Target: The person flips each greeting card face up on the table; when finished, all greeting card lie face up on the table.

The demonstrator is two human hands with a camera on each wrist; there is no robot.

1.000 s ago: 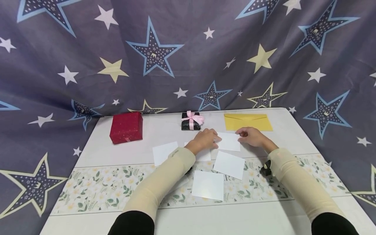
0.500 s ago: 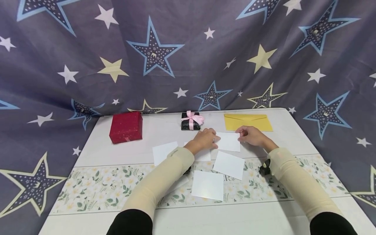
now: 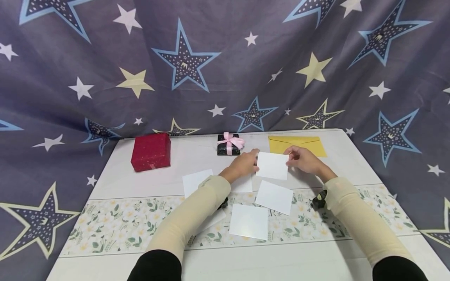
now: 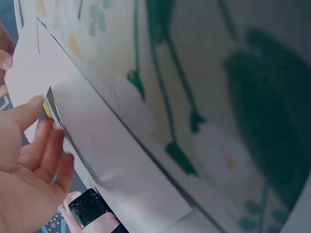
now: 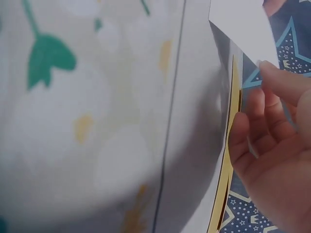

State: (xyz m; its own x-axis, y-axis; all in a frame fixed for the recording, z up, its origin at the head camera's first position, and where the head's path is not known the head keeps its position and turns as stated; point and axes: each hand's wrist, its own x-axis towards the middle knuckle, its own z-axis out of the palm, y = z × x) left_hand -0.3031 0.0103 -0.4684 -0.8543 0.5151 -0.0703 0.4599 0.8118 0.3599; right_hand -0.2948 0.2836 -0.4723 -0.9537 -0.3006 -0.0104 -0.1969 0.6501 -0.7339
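Observation:
A square white card (image 3: 272, 166) is raised off the table between both hands. At its left edge, my left hand (image 3: 244, 164) pinches it, thumb toward me and fingers behind. My right hand (image 3: 305, 160) pinches its right edge, thumb against the near face, as the right wrist view also shows. Below the held card lie a tilted white card (image 3: 275, 197) and a squarer-set white card (image 3: 249, 221). Partly covered by the left hand and sleeve are another white card (image 3: 242, 185), a card at the left (image 3: 195, 181) and a card low by the sleeve (image 3: 213, 221).
At the back stand a red wrapped box (image 3: 151, 152) and a small black gift box (image 3: 228, 144) with a pink bow. A yellow envelope (image 3: 297, 145) lies behind the right hand. A floral strip (image 3: 123, 224) crosses the white table; a star-patterned curtain (image 3: 225, 70) hangs behind.
Both hands have lifted the card off the table and tilted it up toward me. Before, it lay flat with the fingers at its sides. The other cards have stayed put.

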